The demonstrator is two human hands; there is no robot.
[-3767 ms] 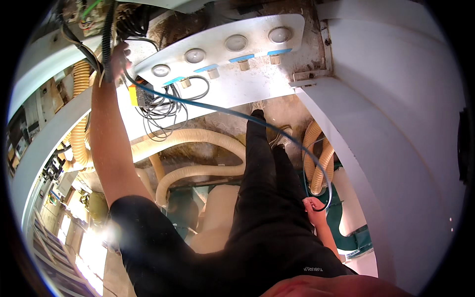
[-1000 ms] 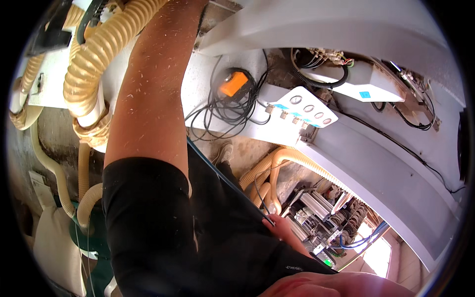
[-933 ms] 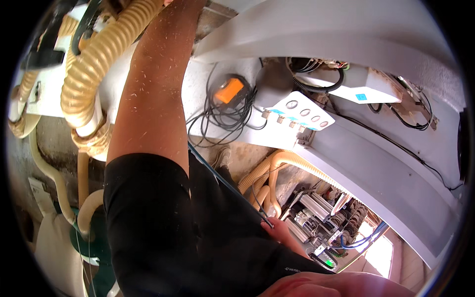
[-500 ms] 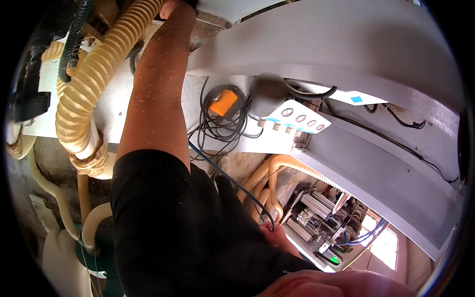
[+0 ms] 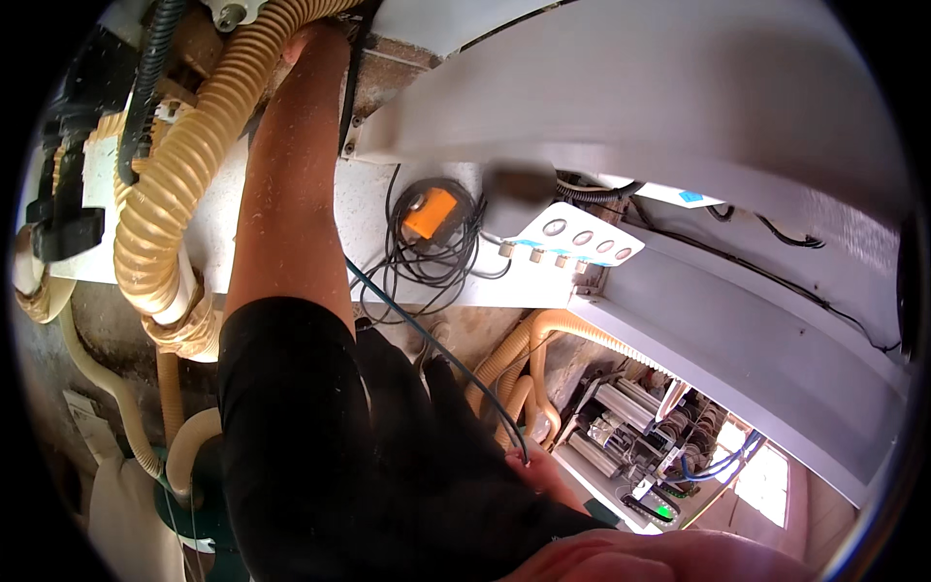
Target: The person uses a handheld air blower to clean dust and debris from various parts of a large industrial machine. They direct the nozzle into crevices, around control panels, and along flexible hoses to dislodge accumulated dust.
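My left arm reaches up past the machine to the top of the view. There my left hand (image 5: 308,41) is beside a ribbed, cream-coloured dust hose (image 5: 175,199), which partly hides it, so its fingers do not show. Pale specks cover the forearm. Low in the middle, my right hand (image 5: 543,475) is closed around the lower end of a thin dark blue-green hose (image 5: 436,341). That hose slants up leftward and passes out of sight behind my left arm.
An orange box (image 5: 430,213) lies in a coil of black cable (image 5: 402,257) on a white panel. A white plate with round buttons (image 5: 582,236) stands beside it. A large grey beam (image 5: 621,87) crosses the right side. Rollers and wiring (image 5: 621,427) show at lower right.
My left arm and hand have shifted left, uncovering a black cable beside the forearm. My right hand keeps hold of the thin hose, and its grip has shifted slightly.
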